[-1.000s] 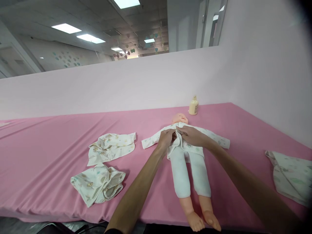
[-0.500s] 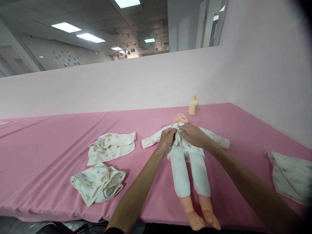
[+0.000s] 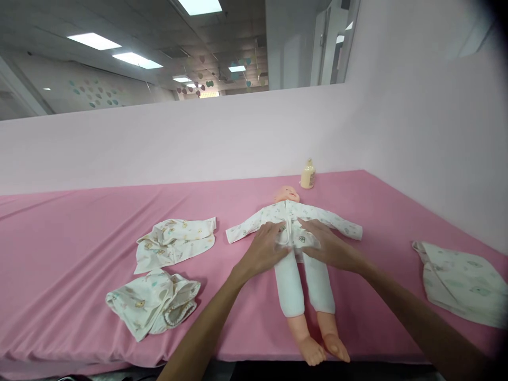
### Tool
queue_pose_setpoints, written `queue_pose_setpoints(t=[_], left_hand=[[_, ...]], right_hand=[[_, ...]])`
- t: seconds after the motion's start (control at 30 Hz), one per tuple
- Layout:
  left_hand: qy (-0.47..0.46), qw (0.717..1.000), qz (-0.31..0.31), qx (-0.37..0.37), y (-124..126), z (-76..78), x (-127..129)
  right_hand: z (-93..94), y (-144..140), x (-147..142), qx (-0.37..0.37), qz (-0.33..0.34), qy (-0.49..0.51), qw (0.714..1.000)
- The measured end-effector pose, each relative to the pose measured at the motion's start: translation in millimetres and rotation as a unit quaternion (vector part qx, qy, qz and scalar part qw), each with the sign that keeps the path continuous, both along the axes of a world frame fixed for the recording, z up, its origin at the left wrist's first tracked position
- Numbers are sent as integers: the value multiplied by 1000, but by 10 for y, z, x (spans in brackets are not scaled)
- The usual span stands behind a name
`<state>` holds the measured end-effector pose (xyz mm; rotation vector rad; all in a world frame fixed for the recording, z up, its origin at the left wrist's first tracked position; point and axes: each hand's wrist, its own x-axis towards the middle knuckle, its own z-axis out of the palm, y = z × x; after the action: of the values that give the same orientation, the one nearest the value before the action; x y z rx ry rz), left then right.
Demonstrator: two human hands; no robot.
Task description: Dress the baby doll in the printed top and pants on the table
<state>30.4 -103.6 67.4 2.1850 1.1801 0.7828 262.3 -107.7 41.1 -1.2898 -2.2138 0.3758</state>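
baby doll (image 3: 296, 248) in printed top: soft, light cloth; left hand (image 3: 264, 251) and right hand (image 3: 327, 246) rest flat at hem, fingers spread, gripping nothing

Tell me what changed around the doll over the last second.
Both hands slid down from the doll's chest to its waist: the left hand and right hand let go of the shirt front and now lie flat. The folded clothes and bottle stayed put.

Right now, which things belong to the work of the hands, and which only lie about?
In hand: doll, its printed shirt, left hand, right hand.
Lying about: bottle, two garments at left, folded cloth at right.
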Motion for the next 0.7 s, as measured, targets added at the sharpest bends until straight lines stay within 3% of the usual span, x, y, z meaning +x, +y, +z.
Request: queue_pose_setpoints(t=[0.07,0.17,0.27,0.4,0.53,0.7], left_hand=[[84,996,7,37,-132,-73,-78],[140,986,52,69,-209,-212,-110],[188,971,89,114,-217,-333,-71],[260,940,128,177,-269,-421,-12],[161,959,173,159,-228,-398,-50],[-19,989,139,52,140,-226,-146]], right_hand=[[-173,-112,113,72,-25,-23,997],[-390,-196,246,136,-49,-35,989],[-475,-237,314,119,-84,-48,988],[-425,-299,294,61,-169,-28,983],[-328,-305,285,27,-237,70,969],[-243,-79,432,-101,-247,200,943]])
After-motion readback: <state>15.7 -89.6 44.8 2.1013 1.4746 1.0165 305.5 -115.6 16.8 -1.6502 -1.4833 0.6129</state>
